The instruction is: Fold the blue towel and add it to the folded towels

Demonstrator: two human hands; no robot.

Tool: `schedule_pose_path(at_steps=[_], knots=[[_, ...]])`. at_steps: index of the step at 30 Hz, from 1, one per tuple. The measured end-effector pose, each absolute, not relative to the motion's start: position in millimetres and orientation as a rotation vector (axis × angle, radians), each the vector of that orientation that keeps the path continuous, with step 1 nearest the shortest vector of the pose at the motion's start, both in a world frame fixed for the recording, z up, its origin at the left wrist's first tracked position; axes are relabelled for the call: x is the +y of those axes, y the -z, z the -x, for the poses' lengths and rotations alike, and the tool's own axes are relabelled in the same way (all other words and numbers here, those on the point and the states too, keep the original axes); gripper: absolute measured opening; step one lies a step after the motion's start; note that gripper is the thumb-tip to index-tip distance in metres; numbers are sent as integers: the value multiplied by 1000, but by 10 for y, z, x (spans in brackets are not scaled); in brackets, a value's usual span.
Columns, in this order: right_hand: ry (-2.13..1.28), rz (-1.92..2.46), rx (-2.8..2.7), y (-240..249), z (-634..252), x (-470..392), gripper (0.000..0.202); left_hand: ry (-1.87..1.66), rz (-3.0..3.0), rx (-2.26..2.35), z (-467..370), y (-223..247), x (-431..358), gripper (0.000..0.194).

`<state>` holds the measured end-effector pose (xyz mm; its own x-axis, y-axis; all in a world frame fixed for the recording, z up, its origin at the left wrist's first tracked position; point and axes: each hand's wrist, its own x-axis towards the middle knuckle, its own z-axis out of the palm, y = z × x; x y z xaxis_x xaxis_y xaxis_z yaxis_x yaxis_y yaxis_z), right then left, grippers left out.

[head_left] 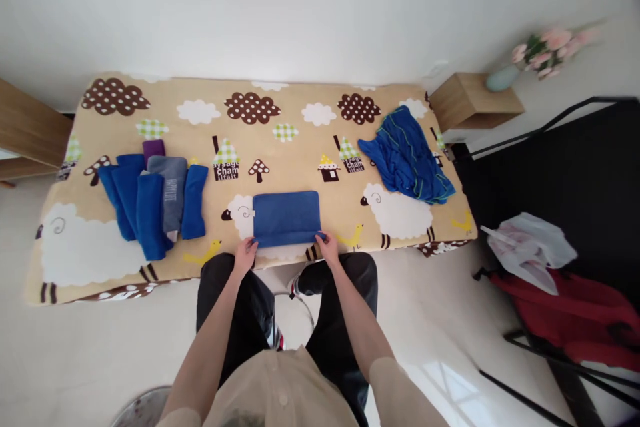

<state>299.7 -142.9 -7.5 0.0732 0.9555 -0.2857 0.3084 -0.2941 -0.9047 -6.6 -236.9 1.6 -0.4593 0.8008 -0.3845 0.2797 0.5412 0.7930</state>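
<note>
1. Fingers pinched closed, left hand point(246, 255) and right hand point(329, 247) grip the near corners of a flat blue cloth point(287, 219), lower center of frame.
2. Sheep-print bedding point(295, 160) spans mid-frame; a flower vase point(502, 78) stands upper right.
3. Rolled, soft-looking towels point(150, 203) lie left; crumpled blue fabric point(410, 157), right.

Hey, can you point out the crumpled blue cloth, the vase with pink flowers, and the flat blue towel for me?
Crumpled blue cloth point(407, 157): head view, middle.
Vase point(502, 79): head view, body.
Flat blue towel point(287, 217): head view, middle.
</note>
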Motion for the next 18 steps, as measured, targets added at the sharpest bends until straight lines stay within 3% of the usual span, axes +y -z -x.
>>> schedule_pose_path(at_steps=[18], knots=[[-1068, 2001, -1338, 211, -3007, -1407, 34, -398, -967, 2243, -65, -115, -2388, 34]])
